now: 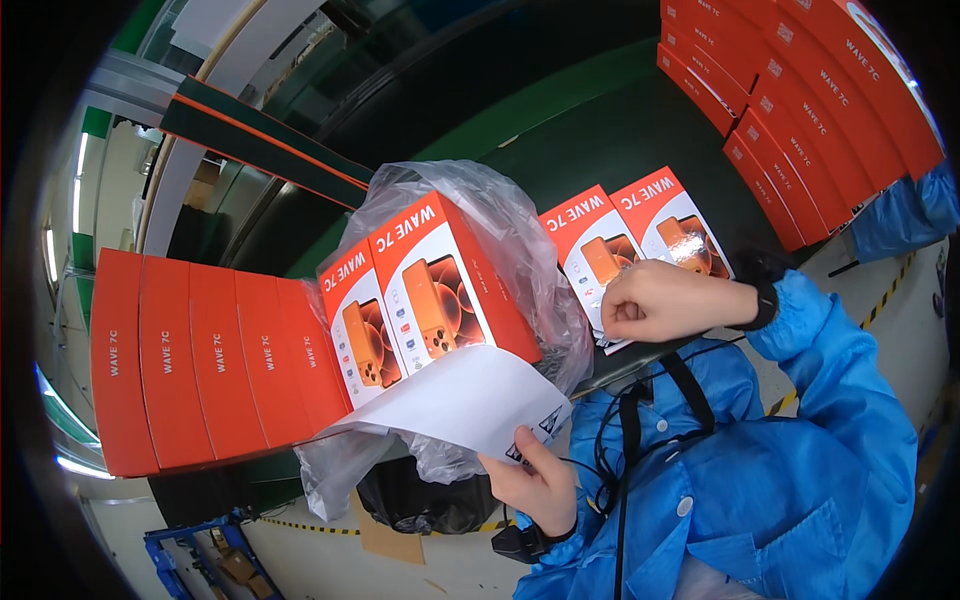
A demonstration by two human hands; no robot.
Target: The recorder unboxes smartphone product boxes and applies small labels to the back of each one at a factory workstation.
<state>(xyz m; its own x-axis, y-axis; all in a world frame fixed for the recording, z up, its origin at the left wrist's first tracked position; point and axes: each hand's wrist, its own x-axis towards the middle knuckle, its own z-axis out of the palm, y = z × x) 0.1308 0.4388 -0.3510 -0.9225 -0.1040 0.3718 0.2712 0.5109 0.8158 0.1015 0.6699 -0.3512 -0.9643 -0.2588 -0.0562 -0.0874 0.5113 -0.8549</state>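
Observation:
My left hand (540, 485) pinches the near edge of a curled white sheet (455, 395) between thumb and fingers. The sheet droops over the near ends of two red-and-white phone boxes (440, 290), which sit in a clear plastic bag (500, 210). Curled closed, my right hand (675, 300) rests over the near end of a phone box (590, 235) printed with an orange phone. Whatever its fingers hold, if anything, is hidden beneath them. Another box of the same kind (665, 215) lies just to the right, partly behind that hand.
A row of red boxes (215, 365) stands at the left, and tall red stacks (810, 120) rise at the far right. The dark green work surface (560, 130) has a green-and-orange rail (270, 140) at its far left. A black bag (425, 500) is below the near edge.

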